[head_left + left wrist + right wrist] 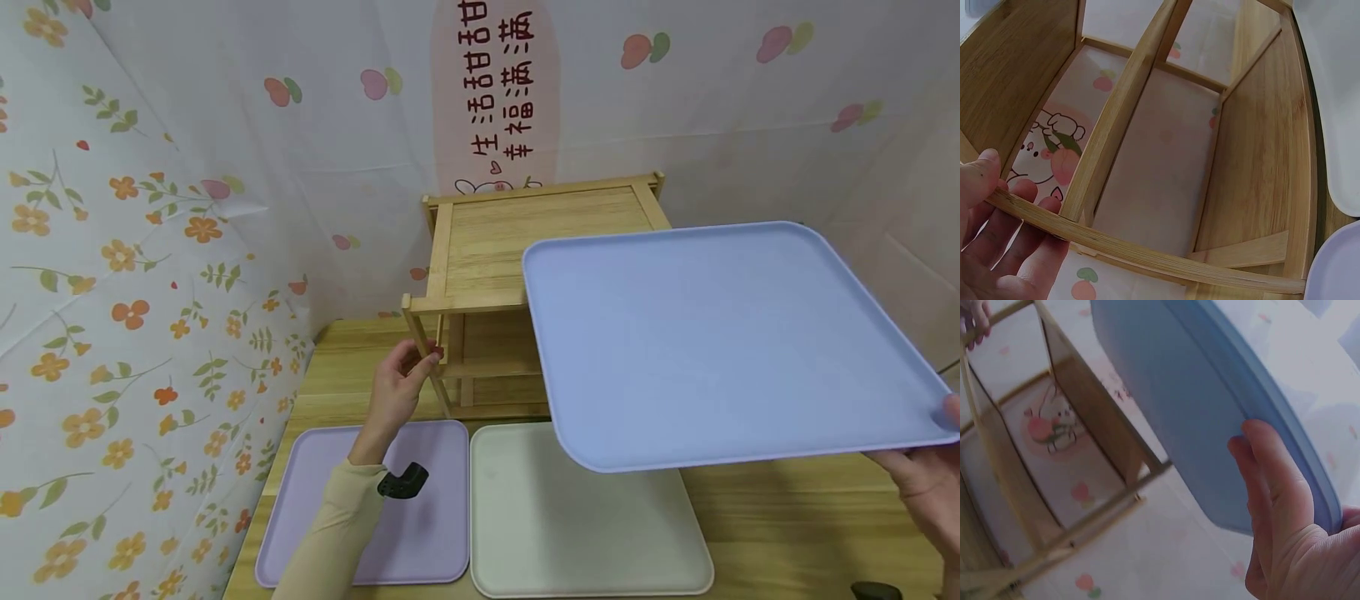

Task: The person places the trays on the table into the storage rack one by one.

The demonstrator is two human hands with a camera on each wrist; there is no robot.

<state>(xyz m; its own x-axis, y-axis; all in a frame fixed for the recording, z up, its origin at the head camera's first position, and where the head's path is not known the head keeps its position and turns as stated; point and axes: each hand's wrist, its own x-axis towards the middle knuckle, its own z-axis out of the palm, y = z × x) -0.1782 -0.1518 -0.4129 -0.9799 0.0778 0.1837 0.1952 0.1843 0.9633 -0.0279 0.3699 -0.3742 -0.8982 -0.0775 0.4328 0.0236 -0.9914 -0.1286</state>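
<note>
A wooden shelf rack (pixel 540 237) with several levels stands against the back cloth. My left hand (pixel 395 385) grips its front left upright; in the left wrist view the fingers curl round the bamboo post (pixel 1129 249). At the right, my right hand (pixel 922 492) holds a blue rectangular tray (pixel 720 342) by its near right corner, thumb over the rim and fingers beneath. The tray is raised, its inside facing up, and it covers the rack's right part in the head view. From the right wrist, its underside (pixel 1166 406) shows beside the rack.
On the wooden table (pixel 795 517) lie a purple tray (pixel 435 500) at the left and a pale green tray (pixel 585 517) next to it, both in front of the rack. Printed cloth (pixel 150 275) hangs along the left and back.
</note>
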